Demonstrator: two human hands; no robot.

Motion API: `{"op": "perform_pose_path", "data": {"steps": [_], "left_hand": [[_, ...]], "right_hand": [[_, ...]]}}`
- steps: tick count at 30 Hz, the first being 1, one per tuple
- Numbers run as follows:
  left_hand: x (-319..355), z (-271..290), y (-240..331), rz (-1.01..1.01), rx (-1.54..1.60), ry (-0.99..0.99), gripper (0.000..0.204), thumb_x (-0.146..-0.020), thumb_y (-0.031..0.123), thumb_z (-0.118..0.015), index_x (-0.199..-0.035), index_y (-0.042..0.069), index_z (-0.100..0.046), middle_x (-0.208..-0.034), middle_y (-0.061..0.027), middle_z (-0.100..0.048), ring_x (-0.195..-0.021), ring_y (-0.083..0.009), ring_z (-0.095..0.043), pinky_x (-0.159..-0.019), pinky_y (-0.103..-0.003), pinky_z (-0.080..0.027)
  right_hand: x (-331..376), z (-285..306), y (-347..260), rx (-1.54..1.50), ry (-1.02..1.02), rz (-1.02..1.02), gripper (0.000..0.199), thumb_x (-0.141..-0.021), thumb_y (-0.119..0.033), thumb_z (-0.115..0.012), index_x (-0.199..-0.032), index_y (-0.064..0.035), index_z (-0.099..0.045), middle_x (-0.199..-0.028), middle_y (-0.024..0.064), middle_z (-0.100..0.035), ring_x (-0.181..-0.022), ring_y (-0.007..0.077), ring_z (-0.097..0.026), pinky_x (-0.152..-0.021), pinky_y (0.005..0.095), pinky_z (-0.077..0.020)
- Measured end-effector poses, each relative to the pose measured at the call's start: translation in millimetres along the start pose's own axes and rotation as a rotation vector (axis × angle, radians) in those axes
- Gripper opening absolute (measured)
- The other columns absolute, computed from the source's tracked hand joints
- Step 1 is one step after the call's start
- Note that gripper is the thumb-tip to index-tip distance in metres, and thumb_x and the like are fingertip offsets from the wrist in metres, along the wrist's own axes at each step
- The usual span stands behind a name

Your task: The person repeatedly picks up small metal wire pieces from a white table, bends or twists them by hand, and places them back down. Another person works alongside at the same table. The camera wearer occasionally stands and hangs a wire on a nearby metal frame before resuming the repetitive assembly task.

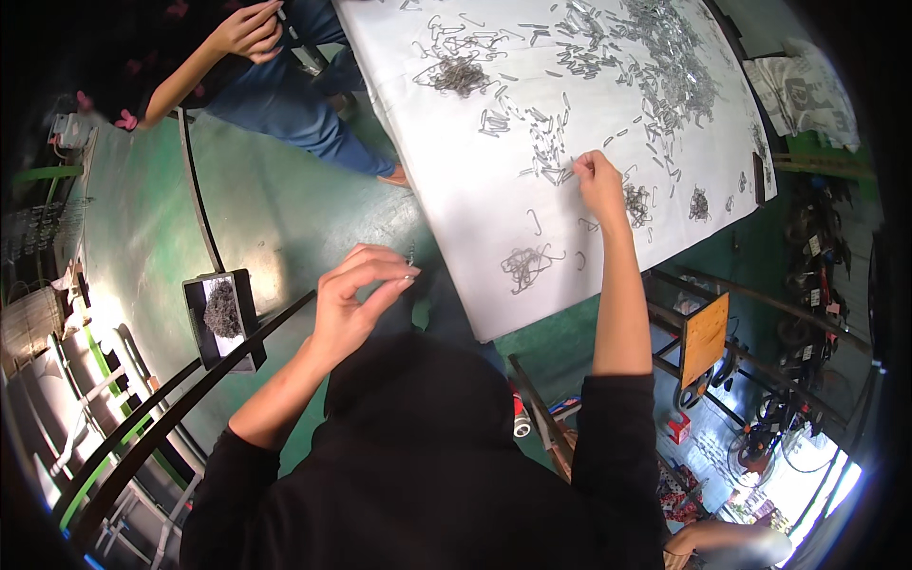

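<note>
My left hand (pixel 366 287) is held off the left side of the white-covered table (pixel 446 218), over the floor. Its thumb and fingers are pinched together, and a small silvery metal piece (pixel 411 255) shows at the fingertips. My right hand (pixel 597 179) reaches over the table with its fingertips pinched at the edge of a scatter of short metal pieces (pixel 549 142). What it pinches, if anything, is too small to make out. A loose pile of wire hooks (pixel 522 270) lies near the table's front corner. Another dark hook pile (pixel 636 201) is beside my right wrist.
A large heap of metal pieces (pixel 679 76) covers the far right of the table, with a hook tangle (pixel 458 74) at far left. Another person's hand (pixel 249 33) is at upper left. A black tray (pixel 250 313) holding dark small parts stands left, beside metal rails (pixel 161 427).
</note>
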State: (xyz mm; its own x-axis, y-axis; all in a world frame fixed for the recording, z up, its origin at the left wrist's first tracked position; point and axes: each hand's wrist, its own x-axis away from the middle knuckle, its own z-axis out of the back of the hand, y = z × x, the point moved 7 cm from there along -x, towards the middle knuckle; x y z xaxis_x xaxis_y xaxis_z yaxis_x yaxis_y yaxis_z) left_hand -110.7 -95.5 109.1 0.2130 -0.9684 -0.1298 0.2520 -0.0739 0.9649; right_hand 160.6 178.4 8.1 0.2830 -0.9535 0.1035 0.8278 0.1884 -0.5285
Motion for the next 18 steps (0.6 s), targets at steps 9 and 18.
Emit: {"op": "perform_pose_path", "data": {"steps": [9, 18], "left_hand": [[-5.6, 3.2, 3.6, -0.058, -0.015, -0.176, 0.014, -0.079, -0.005, -0.069, -0.091, 0.001, -0.07, -0.088, -0.0064, -0.069, -0.088, -0.02, -0.062, -0.079, -0.031, -0.049], [-4.0, 6.3, 9.9, -0.126, 0.039, -0.206, 0.019, -0.079, -0.003, -0.069, -0.096, 0.005, -0.071, -0.089, -0.0052, -0.068, -0.081, -0.0164, -0.061, -0.062, -0.028, -0.047]], "right_hand": [[176.1, -32.9, -146.6, -1.29, -0.165, -0.294, 0.011, -0.089, -0.005, -0.063, -0.098, 0.0021, -0.061, -0.084, 0.0075, -0.065, -0.067, 0.0112, -0.059, -0.055, 0.0216, -0.0451], [221.0, -40.0, -205.6, -1.413, 0.013, -0.158, 0.013, -0.091, -0.005, -0.06, -0.103, 0.0011, -0.062, -0.104, 0.0014, -0.057, -0.079, 0.0067, -0.045, -0.069, 0.023, -0.035]]}}
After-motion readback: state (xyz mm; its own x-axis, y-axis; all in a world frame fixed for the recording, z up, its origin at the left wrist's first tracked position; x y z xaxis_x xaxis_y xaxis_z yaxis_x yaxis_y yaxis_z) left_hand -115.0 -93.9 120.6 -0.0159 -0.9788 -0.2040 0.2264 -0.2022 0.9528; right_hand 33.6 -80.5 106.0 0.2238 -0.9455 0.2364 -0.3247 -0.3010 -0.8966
